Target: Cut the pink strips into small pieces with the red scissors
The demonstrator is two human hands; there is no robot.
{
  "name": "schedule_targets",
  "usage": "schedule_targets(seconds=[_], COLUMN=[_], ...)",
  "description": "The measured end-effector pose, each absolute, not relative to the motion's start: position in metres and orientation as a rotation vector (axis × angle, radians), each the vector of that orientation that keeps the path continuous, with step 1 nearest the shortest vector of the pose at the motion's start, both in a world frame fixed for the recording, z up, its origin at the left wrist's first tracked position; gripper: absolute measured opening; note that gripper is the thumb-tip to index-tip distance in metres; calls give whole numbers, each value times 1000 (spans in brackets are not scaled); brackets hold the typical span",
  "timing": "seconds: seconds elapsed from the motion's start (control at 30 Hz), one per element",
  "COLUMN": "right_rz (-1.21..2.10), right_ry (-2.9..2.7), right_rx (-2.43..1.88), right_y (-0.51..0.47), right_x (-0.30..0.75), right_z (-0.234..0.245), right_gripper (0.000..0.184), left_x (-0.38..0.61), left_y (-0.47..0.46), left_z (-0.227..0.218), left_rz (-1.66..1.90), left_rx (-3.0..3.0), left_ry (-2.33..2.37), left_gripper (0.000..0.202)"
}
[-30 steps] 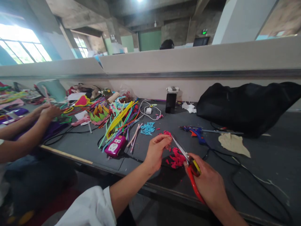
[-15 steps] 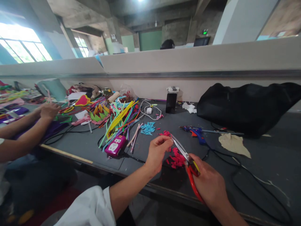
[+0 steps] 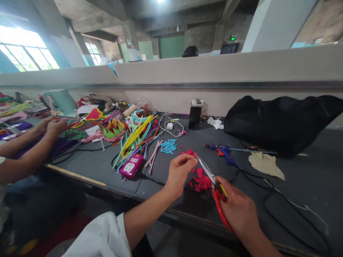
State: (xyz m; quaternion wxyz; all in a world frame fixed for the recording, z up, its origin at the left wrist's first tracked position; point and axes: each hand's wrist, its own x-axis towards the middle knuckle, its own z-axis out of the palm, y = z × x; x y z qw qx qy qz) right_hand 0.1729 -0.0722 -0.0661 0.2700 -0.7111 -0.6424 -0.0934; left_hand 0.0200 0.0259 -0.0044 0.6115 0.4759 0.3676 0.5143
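My right hand (image 3: pixel 238 203) is closed around the red handles of a pair of scissors (image 3: pixel 207 169), whose blades point up and left. The blades look nearly closed, with their tips beside my left fingertips. My left hand (image 3: pixel 180 173) pinches thumb and forefinger together there; what is between them is too small to make out. Below the blades lies a loose pile of short red pieces (image 3: pixel 201 180), and a few more show behind my left fingertips. A small heap of short blue pieces (image 3: pixel 168 146) sits farther back.
Left of my hands are a purple power strip (image 3: pixel 131 166), pink strips (image 3: pixel 152 157) and a bundle of coloured fuzzy stems (image 3: pixel 138 135). A blue glue gun (image 3: pixel 223 152), beige cloth scrap (image 3: pixel 266 165) and black bag (image 3: pixel 268 123) lie right. A co-worker's hands (image 3: pixel 55 125) are far left.
My hands and the scissors have stayed almost in place, with only a slight shift at the blades. The co-worker's hands at the left have moved a little apart.
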Motion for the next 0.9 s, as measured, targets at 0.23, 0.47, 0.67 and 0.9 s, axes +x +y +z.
schedule_targets(seconds=[0.23, 0.47, 0.67, 0.9], right_rz=[-11, 3, -45, 24], right_ry=[-1522, -1444, -1480, -1454], right_rx=[-1872, -1645, -1530, -1569], right_y=[-70, -72, -74, -74], right_x=[174, 175, 172, 172], right_z=[-50, -43, -41, -44], right_gripper=[36, 39, 34, 35], left_x=[19, 19, 23, 21], left_y=[28, 20, 16, 15], left_z=[-7, -12, -22, -18], left_rz=[1097, 702, 528, 551], left_rx=[1055, 1210, 1398, 1538], left_ry=[717, 605, 505, 517], left_gripper=[8, 13, 23, 19])
